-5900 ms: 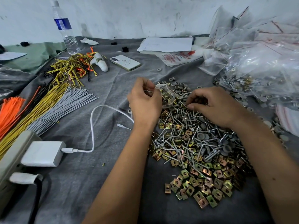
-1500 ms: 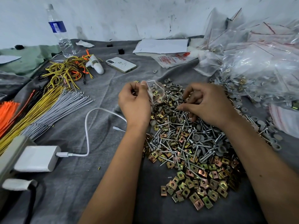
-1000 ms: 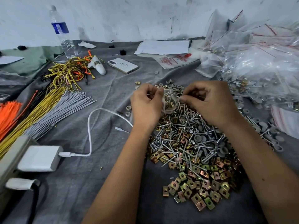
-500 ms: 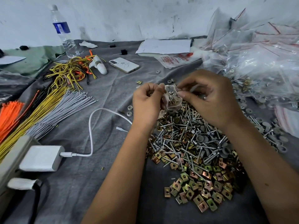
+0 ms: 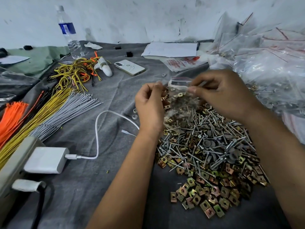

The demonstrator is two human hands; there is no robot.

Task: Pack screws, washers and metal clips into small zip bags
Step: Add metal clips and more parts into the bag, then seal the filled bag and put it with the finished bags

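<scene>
Grey cloth work surface point(image 5: 92, 192), creased, set against a scuffed white wall.

Left hand point(image 5: 149, 106): fingers curled, pinching the left top edge of a small clear zip bag with a red seal line point(image 5: 179, 93). Right hand point(image 5: 226, 95): thumb and fingers pinching the bag's right top edge. Bag held up between both hands, above the far end of the hardware heap; brass-coloured clips and blurred grey pieces show inside it.

Heap, directly under and near side of the hands: silver screws point(image 5: 198, 142), dark grey round washers point(image 5: 207, 143) among them, square brass-toned metal clips point(image 5: 208, 200) spreading toward the near edge.

Two pale ring washers point(image 5: 135, 114) just left of the left wrist.

Right: large pile of clear plastic bags with red strips point(image 5: 272, 63).

Left: white charger block point(image 5: 46, 160) with looping white cable point(image 5: 99, 129); bundles of grey point(image 5: 66, 113), yellow point(image 5: 33, 123) and orange cable ties point(image 5: 9, 116).

Far side: white smartphone point(image 5: 129, 67), clear water bottle with blue label point(image 5: 69, 33), white paper sheets point(image 5: 171, 49).
</scene>
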